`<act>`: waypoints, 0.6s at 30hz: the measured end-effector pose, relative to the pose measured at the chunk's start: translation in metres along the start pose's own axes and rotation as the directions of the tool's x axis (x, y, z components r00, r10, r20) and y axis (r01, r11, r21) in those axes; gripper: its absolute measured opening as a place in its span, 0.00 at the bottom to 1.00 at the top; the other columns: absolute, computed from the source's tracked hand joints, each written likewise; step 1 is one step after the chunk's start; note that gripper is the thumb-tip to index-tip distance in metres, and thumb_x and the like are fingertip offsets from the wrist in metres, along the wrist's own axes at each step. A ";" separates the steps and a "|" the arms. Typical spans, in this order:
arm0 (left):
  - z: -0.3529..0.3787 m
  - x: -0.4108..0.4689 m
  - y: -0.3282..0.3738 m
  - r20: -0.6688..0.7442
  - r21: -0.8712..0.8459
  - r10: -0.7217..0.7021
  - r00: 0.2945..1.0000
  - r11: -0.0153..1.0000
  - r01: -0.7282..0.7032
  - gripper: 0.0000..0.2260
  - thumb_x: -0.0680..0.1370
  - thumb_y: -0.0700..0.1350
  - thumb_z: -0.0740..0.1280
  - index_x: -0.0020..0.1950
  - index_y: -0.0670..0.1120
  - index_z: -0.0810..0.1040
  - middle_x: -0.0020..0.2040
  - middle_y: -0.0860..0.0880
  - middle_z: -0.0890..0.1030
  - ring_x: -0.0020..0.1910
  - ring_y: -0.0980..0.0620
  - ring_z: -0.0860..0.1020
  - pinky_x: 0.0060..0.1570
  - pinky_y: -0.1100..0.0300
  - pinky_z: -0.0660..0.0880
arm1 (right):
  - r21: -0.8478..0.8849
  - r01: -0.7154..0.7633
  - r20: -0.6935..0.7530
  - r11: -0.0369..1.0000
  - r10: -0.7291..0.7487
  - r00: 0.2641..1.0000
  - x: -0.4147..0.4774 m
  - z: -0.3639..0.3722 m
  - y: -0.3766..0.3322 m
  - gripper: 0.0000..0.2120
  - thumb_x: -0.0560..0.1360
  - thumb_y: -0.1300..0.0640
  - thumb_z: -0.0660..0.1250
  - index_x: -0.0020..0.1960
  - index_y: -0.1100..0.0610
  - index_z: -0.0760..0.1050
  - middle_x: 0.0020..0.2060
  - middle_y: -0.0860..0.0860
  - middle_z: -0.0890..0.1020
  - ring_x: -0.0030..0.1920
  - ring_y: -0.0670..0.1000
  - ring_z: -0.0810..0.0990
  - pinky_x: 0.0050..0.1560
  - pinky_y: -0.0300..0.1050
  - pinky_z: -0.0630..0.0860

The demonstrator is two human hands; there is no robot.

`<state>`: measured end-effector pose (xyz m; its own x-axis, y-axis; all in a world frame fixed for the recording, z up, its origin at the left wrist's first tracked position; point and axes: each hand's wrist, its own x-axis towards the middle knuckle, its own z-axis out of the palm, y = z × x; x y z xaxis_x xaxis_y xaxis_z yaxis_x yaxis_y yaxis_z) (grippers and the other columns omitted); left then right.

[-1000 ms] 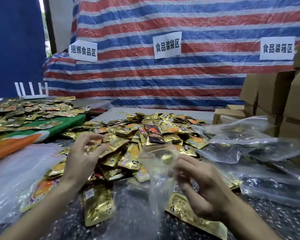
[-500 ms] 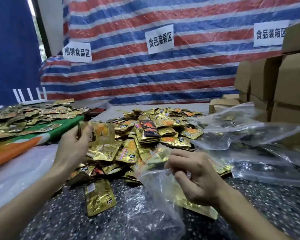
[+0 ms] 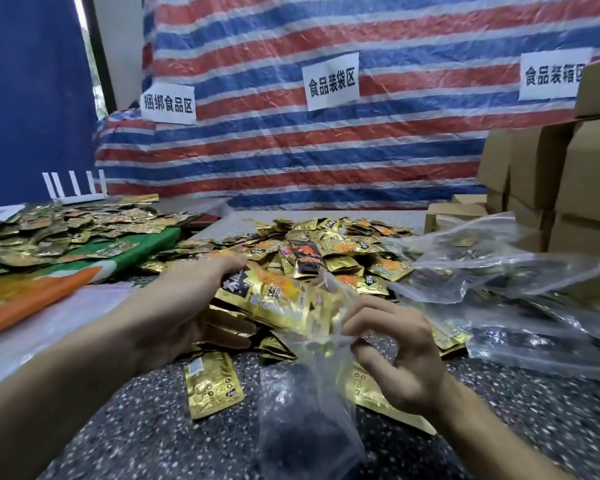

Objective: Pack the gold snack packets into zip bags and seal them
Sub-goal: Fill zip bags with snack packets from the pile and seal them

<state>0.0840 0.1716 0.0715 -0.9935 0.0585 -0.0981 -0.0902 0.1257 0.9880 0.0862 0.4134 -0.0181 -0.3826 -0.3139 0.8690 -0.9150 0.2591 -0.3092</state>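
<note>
My left hand [image 3: 191,306] grips a bunch of gold snack packets [image 3: 278,299] and holds its far end inside the mouth of a clear zip bag [image 3: 305,417]. My right hand [image 3: 395,355] pinches the bag's open rim and holds the bag up above the speckled table [image 3: 153,438]. The bag hangs down toward me, limp. Behind the hands lies a big heap of gold packets [image 3: 336,247]. A single gold packet [image 3: 212,386] lies flat below my left wrist.
Several empty clear bags [image 3: 499,271] are piled at the right. Cardboard boxes [image 3: 568,174] are stacked at the far right. A second heap of packets [image 3: 66,230] covers a green and orange sheet at the left. A striped tarp with paper signs hangs behind.
My left hand has carried the packets from the pile rightward to the bag's mouth. My right hand has kept hold of the bag's rim and lifted it open.
</note>
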 end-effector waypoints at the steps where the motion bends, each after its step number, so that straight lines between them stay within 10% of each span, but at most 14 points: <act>1: 0.000 0.002 -0.001 -0.002 0.022 -0.001 1.000 1.000 0.001 0.14 0.80 0.53 0.67 0.55 0.43 0.81 0.47 0.38 0.85 0.39 0.35 0.84 0.39 0.40 0.82 | 0.008 -0.005 -0.030 1.000 0.006 1.000 0.000 -0.001 0.000 0.03 0.67 0.68 0.65 0.36 0.65 0.77 0.36 0.53 0.79 0.37 0.53 0.78 0.34 0.47 0.73; 11: 0.022 0.003 0.000 0.118 0.115 0.070 0.991 0.990 -0.084 0.21 0.78 0.52 0.69 0.59 0.35 0.74 0.45 0.38 0.84 0.39 0.41 0.85 0.36 0.49 0.82 | -0.018 -0.029 0.053 0.999 0.030 0.998 0.001 0.001 0.001 0.07 0.70 0.73 0.68 0.43 0.64 0.81 0.42 0.51 0.81 0.42 0.50 0.81 0.41 0.40 0.76; 18: 0.043 0.004 0.010 -0.056 0.455 0.411 0.910 0.822 -0.343 0.16 0.68 0.53 0.79 0.37 0.45 0.76 0.26 0.54 0.80 0.26 0.59 0.75 0.30 0.58 0.70 | -0.047 -0.019 0.012 0.999 0.020 1.000 0.004 -0.006 0.005 0.03 0.75 0.67 0.69 0.46 0.63 0.81 0.42 0.50 0.80 0.41 0.50 0.80 0.39 0.41 0.75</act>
<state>0.0824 0.2153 0.0762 -0.9450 0.0496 0.3232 0.2986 0.5335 0.7913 0.0813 0.4190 -0.0135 -0.4021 -0.3192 0.8581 -0.9004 0.3079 -0.3074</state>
